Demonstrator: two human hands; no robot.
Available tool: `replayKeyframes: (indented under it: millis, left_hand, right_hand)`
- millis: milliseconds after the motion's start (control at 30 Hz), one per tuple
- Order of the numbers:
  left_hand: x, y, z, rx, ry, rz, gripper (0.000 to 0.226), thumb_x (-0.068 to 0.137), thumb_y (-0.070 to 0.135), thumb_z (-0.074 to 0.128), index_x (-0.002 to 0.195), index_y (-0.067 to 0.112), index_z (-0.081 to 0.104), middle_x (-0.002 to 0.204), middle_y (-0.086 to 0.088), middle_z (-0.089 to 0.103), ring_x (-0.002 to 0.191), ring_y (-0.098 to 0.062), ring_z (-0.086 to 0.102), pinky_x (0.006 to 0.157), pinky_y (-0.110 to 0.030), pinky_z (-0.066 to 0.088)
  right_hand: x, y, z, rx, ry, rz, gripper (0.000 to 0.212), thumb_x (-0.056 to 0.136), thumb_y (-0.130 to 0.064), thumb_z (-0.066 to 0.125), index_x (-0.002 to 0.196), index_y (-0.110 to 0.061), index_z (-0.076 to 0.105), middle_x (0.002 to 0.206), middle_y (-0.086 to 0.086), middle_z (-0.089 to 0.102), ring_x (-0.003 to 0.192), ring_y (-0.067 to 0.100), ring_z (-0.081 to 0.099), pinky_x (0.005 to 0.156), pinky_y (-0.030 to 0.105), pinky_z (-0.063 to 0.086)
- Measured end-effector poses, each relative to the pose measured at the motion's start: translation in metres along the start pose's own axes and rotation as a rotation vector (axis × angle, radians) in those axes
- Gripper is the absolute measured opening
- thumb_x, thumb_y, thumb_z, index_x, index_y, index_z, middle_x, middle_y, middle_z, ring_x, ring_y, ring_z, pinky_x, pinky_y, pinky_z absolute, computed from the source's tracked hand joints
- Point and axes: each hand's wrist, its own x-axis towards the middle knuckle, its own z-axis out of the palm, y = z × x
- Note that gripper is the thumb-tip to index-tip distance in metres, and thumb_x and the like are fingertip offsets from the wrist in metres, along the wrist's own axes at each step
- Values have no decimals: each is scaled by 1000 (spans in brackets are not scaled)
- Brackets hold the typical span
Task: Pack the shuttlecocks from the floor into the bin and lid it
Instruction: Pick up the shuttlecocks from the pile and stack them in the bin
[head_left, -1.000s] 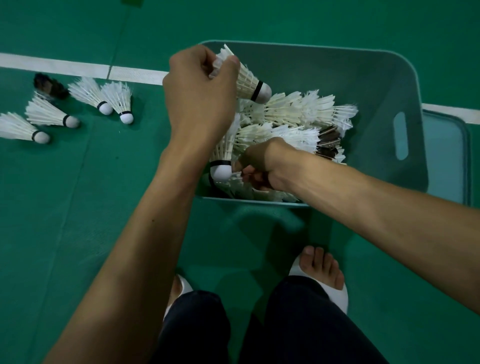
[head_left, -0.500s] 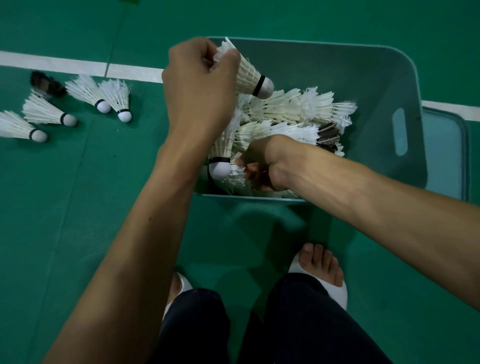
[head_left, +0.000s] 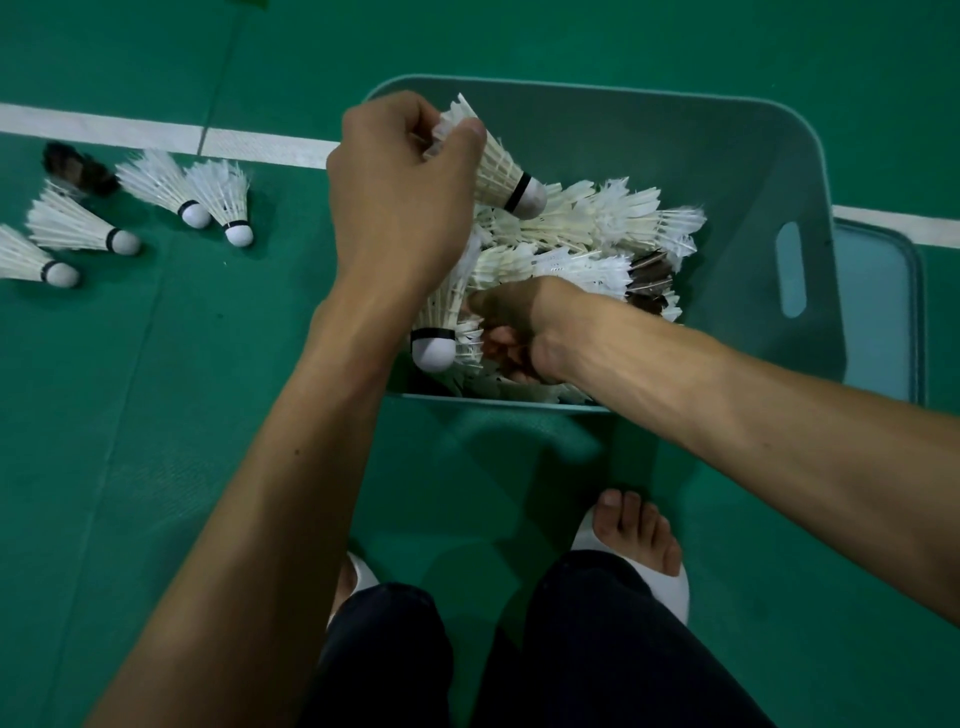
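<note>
The person stands over a teal plastic bin (head_left: 748, 171) set on the green court floor (head_left: 156, 415), both bare arms reaching into it. The left hand (head_left: 400, 197) hangs above the bin's near-left part, its grip closed around the feather skirts of two white shuttlecocks: one (head_left: 506, 174) juts out past the thumb with its black-banded cork tip pointing right and down, the other (head_left: 436, 332) hangs below the hand with its cork tip pointing down by the bin's near wall. The right hand (head_left: 519, 332) is lower, down among the heap of white shuttlecocks (head_left: 608, 234) that fills much of the bin; its fingers curl inward into the feathers, but what they grip cannot be told. A dark-feathered shuttlecock (head_left: 649, 286) lies at the right edge of the heap.

On the floor left of the bin, four white shuttlecocks (head_left: 171, 192) lie on their sides near a white court line (head_left: 156, 136), with a dark-feathered one (head_left: 78, 169) just behind them. The bin's lid (head_left: 878, 312) lies flat on the floor, right beside the bin's right wall. The person's feet in white slippers (head_left: 660, 587) stand near the bin.
</note>
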Motion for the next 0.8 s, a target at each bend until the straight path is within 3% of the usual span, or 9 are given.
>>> replayKeyframes:
  millis: [33, 133, 233, 367, 433, 500, 600, 700, 800]
  left_hand:
    - [0, 0, -1, 0, -2, 1, 38, 91, 37, 64, 86, -2, 66, 65, 2, 52, 59, -13, 43, 58, -30, 38]
    - [-1, -1, -4, -7, -16, 5, 36, 92, 36, 64, 86, 0, 66, 67, -1, 56, 60, -13, 45, 59, -30, 40]
    - [0, -1, -7, 2, -36, -7, 36, 91, 36, 65, 86, 0, 66, 64, 2, 53, 57, -11, 43, 56, -29, 36]
    - [4, -1, -10, -6, -198, -45, 34, 89, 35, 67, 84, 2, 67, 70, -4, 60, 61, -13, 48, 59, -28, 37]
    - [7, 2, -9, 7, -364, -87, 27, 90, 30, 71, 81, 4, 70, 69, -3, 62, 59, -11, 50, 59, -25, 38]
    - [7, 7, -7, 9, -556, -136, 22, 92, 23, 73, 85, 2, 72, 66, -1, 62, 55, -6, 52, 55, -18, 41]
    - [8, 8, -2, 32, -724, -119, 18, 91, 17, 73, 87, 0, 73, 69, -7, 62, 56, -4, 54, 57, -15, 43]
    - [8, 4, 2, 63, -735, -107, 20, 94, 20, 70, 91, 1, 76, 83, -19, 68, 67, -8, 57, 61, -15, 45]
    - [6, 6, 6, 42, -682, -133, 27, 97, 31, 67, 103, 6, 74, 89, -11, 71, 71, -7, 59, 62, -19, 45]
  right_hand:
    - [1, 1, -1, 23, -13, -5, 9, 95, -20, 70, 98, -15, 63, 37, -3, 38, 33, 10, 31, 39, 7, 30]
    - [0, 2, -11, 69, -50, -57, 16, 92, -12, 70, 79, -12, 61, 56, 1, 49, 36, 10, 37, 42, 16, 39]
    - [-23, -3, -35, 19, -27, -180, 6, 92, -8, 67, 86, -6, 67, 83, 12, 71, 50, 14, 54, 50, 23, 53]
    - [-61, -15, -82, -585, 322, -614, 10, 86, -16, 78, 93, -9, 78, 83, 4, 79, 70, 17, 74, 69, 40, 65]
    - [-67, -26, -93, -717, 422, -831, 26, 85, -21, 79, 110, -15, 76, 101, -2, 76, 88, 14, 73, 87, 40, 62]
    - [-63, -38, -96, -709, 253, -919, 52, 86, -22, 80, 134, -15, 62, 124, -5, 68, 106, 11, 68, 98, 39, 56]
    - [-53, -44, -95, -738, -12, -851, 43, 86, -15, 81, 126, -12, 67, 107, 1, 76, 92, 9, 73, 85, 44, 62]
    - [-46, -37, -98, -797, 10, -848, 21, 81, -5, 84, 100, -10, 77, 87, 15, 77, 71, 20, 67, 75, 46, 60]
    - [-43, -23, -99, -720, -3, -809, 15, 76, -5, 87, 86, -13, 79, 84, 22, 76, 65, 18, 60, 64, 36, 53]
